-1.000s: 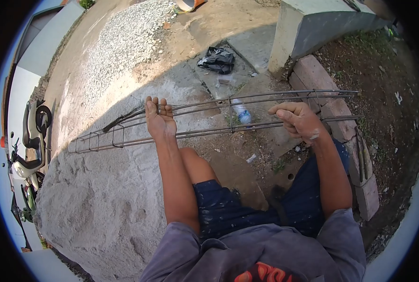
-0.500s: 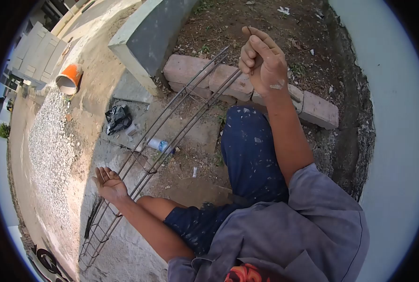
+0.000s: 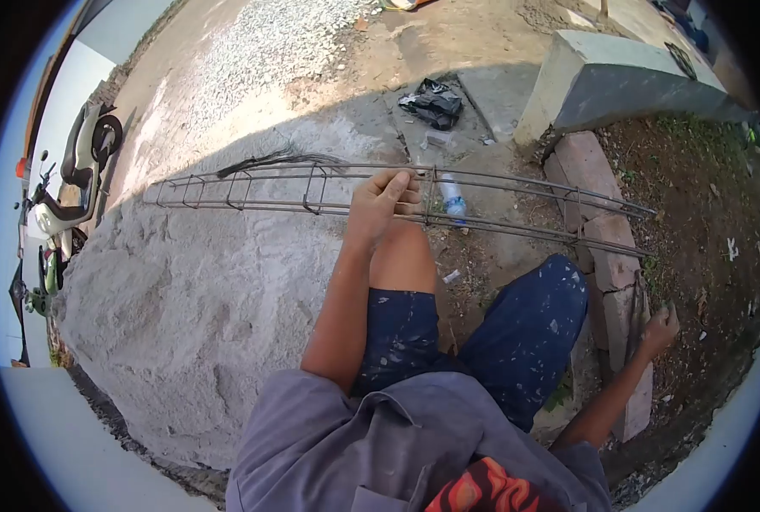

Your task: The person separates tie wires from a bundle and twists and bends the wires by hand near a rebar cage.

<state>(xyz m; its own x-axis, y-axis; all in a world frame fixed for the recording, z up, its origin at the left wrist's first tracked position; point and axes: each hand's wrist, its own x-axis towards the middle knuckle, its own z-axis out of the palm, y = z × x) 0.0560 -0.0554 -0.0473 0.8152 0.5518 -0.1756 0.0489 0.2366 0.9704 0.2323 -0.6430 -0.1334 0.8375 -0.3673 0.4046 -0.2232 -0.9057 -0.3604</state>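
Observation:
A long rebar cage (image 3: 269,205), made of thin steel bars with square stirrups, stretches across in front of my knees. My left hand (image 3: 380,205) is closed at the middle of the cage, overlapping its bars. Its thumb presses on the curled fingers, and whatever they hold is too small to make out. Off to the right, my right hand (image 3: 660,331) is low beside the pinkish blocks (image 3: 612,247), its fingers curled. What it holds, if anything, cannot be seen. Near it, a thin dark piece (image 3: 636,311) lies along the blocks. The cage's right end rests over these blocks.
Dark wire strands (image 3: 278,160) lie by the cage's far side. Beyond it are a black plastic bag (image 3: 433,104) and a plastic bottle (image 3: 453,200). Grey sand (image 3: 184,316) spreads left, gravel (image 3: 269,51) farther back. A low wall (image 3: 619,81) and a motorbike (image 3: 73,179) stand beyond.
My view has turned left. My left hand has gone from open to closed at the cage. My right hand, raised with a thin wire before, has dropped to the right beside the blocks.

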